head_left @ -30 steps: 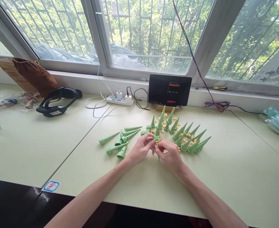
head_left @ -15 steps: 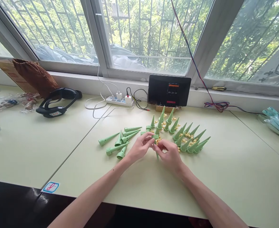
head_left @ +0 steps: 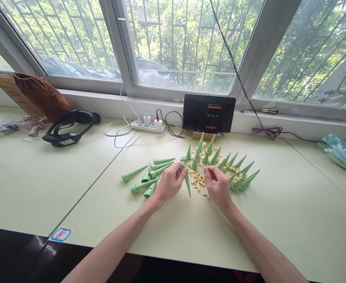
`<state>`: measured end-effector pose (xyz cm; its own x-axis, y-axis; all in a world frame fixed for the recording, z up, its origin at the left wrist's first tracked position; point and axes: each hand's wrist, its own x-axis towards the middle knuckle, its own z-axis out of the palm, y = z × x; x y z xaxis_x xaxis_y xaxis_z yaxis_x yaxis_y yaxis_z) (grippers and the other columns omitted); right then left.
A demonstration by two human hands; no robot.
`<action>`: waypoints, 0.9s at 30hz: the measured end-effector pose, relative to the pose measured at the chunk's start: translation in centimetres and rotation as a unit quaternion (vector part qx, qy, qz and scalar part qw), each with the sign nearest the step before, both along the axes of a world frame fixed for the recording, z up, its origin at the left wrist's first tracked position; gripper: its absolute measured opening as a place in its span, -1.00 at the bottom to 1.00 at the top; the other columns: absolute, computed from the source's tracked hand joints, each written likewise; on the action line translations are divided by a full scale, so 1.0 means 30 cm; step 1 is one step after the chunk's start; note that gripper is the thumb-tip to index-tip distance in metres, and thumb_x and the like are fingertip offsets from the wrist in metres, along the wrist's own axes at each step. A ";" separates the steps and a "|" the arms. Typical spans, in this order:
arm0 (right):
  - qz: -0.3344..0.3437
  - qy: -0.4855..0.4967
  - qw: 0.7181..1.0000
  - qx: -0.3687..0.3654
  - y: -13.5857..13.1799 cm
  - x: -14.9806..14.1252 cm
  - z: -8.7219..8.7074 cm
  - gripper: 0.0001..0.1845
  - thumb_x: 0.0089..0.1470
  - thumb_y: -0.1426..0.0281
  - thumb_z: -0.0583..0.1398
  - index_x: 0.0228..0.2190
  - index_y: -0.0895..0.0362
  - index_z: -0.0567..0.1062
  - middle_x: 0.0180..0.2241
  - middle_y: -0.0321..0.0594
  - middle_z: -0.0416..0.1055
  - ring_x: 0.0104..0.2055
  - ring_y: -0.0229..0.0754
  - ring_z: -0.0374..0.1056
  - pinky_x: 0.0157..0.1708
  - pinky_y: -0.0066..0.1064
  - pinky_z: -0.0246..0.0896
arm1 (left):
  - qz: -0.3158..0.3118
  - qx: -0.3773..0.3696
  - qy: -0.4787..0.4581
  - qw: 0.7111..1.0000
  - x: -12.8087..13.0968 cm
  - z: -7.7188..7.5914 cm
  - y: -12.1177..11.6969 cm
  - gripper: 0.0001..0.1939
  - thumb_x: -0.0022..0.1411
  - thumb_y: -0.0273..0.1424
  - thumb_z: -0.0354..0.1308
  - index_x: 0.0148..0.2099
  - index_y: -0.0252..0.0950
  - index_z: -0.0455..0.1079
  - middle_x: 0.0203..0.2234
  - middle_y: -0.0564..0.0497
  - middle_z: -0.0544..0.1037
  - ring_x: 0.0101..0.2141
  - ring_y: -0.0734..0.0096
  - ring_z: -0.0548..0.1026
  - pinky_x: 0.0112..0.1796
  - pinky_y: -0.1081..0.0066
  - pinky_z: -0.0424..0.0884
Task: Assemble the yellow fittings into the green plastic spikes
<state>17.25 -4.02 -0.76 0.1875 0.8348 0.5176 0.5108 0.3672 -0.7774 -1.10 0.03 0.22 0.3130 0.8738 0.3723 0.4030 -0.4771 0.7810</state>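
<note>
My left hand (head_left: 168, 184) grips one green plastic spike (head_left: 187, 182) by its wide end, the tip pointing down toward me. My right hand (head_left: 218, 185) is a little apart to the right, fingers curled in a pinch over a scatter of small yellow pieces (head_left: 199, 180); I cannot make out what it holds. Several green spikes lie flat in a pile (head_left: 147, 176) left of my left hand. Several more stand upright in a cluster (head_left: 220, 161) behind and right of my right hand.
A black tablet with a phone (head_left: 209, 113) leans at the sill behind the spikes. A power strip with cables (head_left: 147, 125), a black headset (head_left: 69, 127) and a brown bag (head_left: 40, 94) lie to the left. Pastel items (head_left: 341, 153) lie at the far right.
My hands were together on one spike with a yellow piece; they have parted, the left keeping the spike and moving left, the right moving over the yellow pieces.
</note>
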 end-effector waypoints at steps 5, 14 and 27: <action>0.004 -0.012 1.000 0.002 0.001 -0.002 -0.002 -0.76 0.30 0.26 0.08 -0.34 0.10 0.43 -0.49 -0.26 0.38 -0.48 -0.21 0.28 -0.43 -0.40 0.24 | -0.018 0.036 0.132 0.990 -0.001 -0.002 -0.012 -0.77 0.39 -0.25 -0.03 -0.20 -0.24 0.38 -0.39 0.01 0.43 -0.41 0.36 0.37 -0.37 0.40 0.21; 0.018 0.003 1.000 -0.012 0.004 -0.004 -0.005 -0.77 0.29 0.27 0.09 -0.35 0.12 0.43 -0.49 -0.27 0.38 -0.49 -0.24 0.27 -0.46 -0.43 0.22 | -0.016 0.046 0.233 0.971 0.000 -0.002 -0.024 -0.77 0.34 -0.26 0.01 -0.34 -0.24 0.33 -0.47 0.01 0.44 -0.42 0.31 0.41 -0.40 0.38 0.18; 0.029 -0.036 0.999 -0.025 0.013 -0.004 -0.022 -0.79 0.28 0.30 0.10 -0.35 0.12 0.43 -0.46 -0.27 0.39 -0.49 -0.23 0.27 -0.45 -0.42 0.21 | 0.034 0.045 0.197 0.979 -0.001 -0.001 -0.019 -0.83 0.32 -0.30 0.05 -0.20 -0.24 0.43 -0.58 0.10 0.36 -0.50 0.41 0.35 -0.43 0.42 0.17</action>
<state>17.11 -3.62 -1.41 0.1015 0.8680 0.4861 0.5445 0.3605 -0.7573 -1.13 -0.53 0.20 0.3893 0.8667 0.3120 0.6977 -0.4986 0.5144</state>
